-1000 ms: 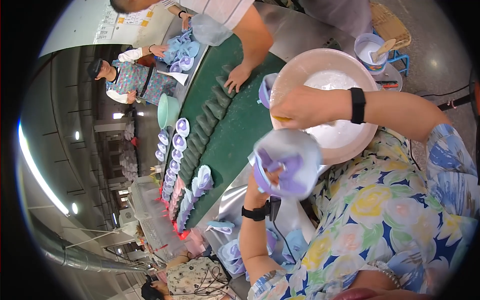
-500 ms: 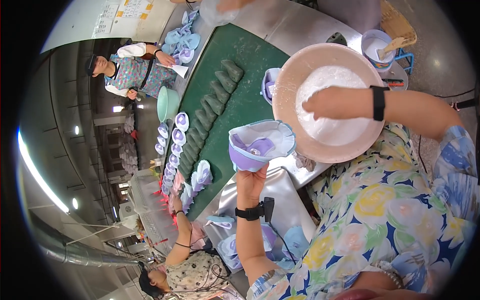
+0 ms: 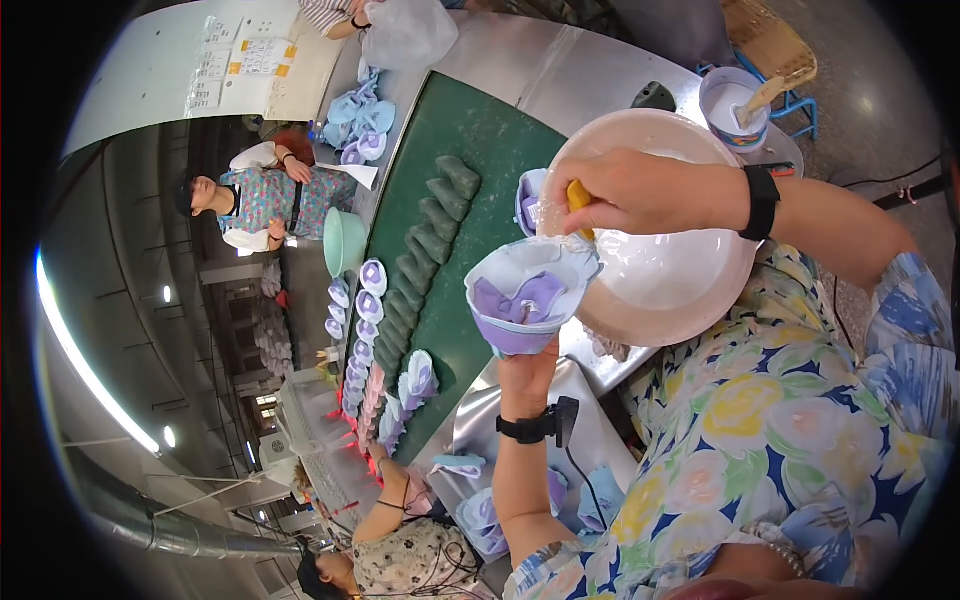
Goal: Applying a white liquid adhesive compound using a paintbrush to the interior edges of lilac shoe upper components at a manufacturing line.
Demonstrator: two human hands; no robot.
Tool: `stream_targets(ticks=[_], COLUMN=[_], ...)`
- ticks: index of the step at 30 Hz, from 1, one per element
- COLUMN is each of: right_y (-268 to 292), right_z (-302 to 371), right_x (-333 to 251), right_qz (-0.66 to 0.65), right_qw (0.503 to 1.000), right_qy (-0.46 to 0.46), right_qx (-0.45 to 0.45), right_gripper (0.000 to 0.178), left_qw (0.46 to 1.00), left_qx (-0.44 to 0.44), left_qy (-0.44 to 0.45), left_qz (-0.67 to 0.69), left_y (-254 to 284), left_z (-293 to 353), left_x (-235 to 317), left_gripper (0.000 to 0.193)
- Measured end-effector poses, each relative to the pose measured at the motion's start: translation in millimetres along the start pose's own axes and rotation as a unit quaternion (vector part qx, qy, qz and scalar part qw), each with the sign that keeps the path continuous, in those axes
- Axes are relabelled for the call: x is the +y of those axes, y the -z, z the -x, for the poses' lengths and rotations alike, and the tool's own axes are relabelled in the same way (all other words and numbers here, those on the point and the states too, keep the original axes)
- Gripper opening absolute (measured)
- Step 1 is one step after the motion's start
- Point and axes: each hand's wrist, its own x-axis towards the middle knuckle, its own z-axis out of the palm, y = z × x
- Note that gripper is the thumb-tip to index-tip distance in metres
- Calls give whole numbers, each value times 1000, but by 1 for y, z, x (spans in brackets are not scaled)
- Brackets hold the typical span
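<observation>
My left hand (image 3: 530, 372) grips a purple and pale-blue shoe upper (image 3: 515, 325) from below, its white-lined opening turned toward me. A yellow-handled brush (image 3: 579, 196) is pinched in my right hand (image 3: 620, 195). Its working end meets the upper's pale rim, where the bristles are hard to make out. Beneath my right hand sits a wide pinkish basin (image 3: 690, 325) with glossy white liquid (image 3: 655, 265) in it. Another purple upper (image 3: 527, 203) lies by the basin's far rim.
A green conveyor belt (image 3: 510, 130) carries a row of dark grey shoe lasts (image 3: 437, 215) and purple shoes (image 3: 371, 277). A white-filled bucket (image 3: 715, 100) stands past the basin. More uppers (image 3: 480, 520) lie beside my left forearm. Co-workers (image 3: 275, 195) stand along the line.
My right hand has come up out of the basin to the upper's rim, with the brush now showing. My left hand has tilted the upper. The lasts have shifted along the belt.
</observation>
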Motion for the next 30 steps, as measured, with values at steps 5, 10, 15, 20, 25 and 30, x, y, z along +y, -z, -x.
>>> stream_targets(ticks=[5, 10, 15, 20, 25, 30], right_y=[-11, -21, -28, -34, -36, -40], right_z=[5, 1, -3, 0, 4, 6], right_x=[5, 15, 11, 3, -6, -9], right_qz=[-35, -145, -189, -174, -158, -188], right_qw=[995, 973, 957, 959, 964, 957], right_qy=[-60, -122, -179, -166, -149, -180], right_qx=[78, 132, 130, 148, 152, 126], right_gripper=[30, 33, 34, 33, 32, 26], left_qw=[981, 931, 888, 811, 724, 658], left_qx=[39, 57, 63, 3, -32, -42], left_qy=[-70, -145, -243, -399, -467, -511], left_qz=[-177, -330, -385, -428, -507, -552], left_y=[-4, 15, 14, 2, -2, -4], left_z=[6, 5, 7, -3, -6, -12], left_x=[-12, -9, -13, -22, -18, -14], left_gripper=[37, 33, 30, 33, 36, 30])
